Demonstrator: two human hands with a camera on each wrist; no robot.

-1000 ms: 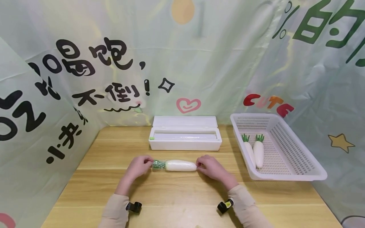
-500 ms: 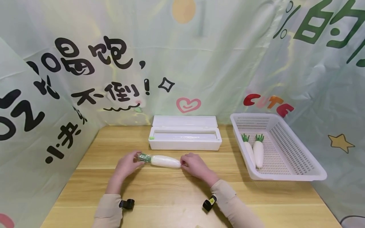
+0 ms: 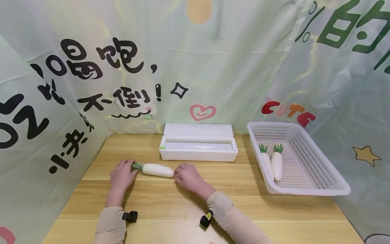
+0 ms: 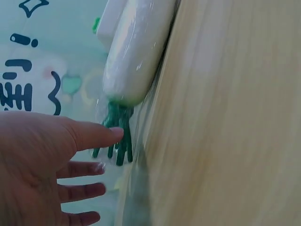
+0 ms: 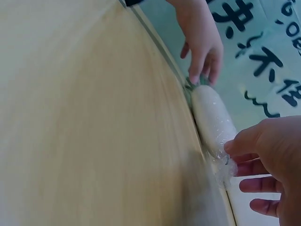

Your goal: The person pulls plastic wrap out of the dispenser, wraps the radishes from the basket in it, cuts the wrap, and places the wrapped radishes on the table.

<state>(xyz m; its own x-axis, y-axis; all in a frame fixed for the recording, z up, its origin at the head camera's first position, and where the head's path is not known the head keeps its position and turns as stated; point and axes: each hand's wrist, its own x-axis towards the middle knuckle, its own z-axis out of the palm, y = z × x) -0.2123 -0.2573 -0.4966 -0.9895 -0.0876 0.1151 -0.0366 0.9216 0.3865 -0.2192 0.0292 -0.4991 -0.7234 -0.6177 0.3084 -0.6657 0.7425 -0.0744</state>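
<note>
A white radish [image 3: 157,170] with green leaf stubs, wrapped in clear film, lies lengthwise between the hands. My left hand [image 3: 122,174] pinches its leafy end; the left wrist view shows the thumb [image 4: 113,135] over the green stubs [image 4: 123,141], the other fingers spread below. At the tip end, my right hand [image 3: 191,178] pinches the film, and in the right wrist view a loose tail of wrap [image 5: 225,170] bunches by the thumb and forefinger. Whether the radish touches the tabletop is hard to tell.
Behind the radish stands a white film box [image 3: 198,155], its lid raised and a roll of film inside. A white perforated basket [image 3: 307,191] sits at the right with two radishes [image 3: 277,166] in it. Printed cloth walls [image 3: 237,78] border the wooden table [image 3: 170,210].
Both hands have moved left with the wrapped radish between them, from in front of the film box to the table's left part. The box and basket stay put.
</note>
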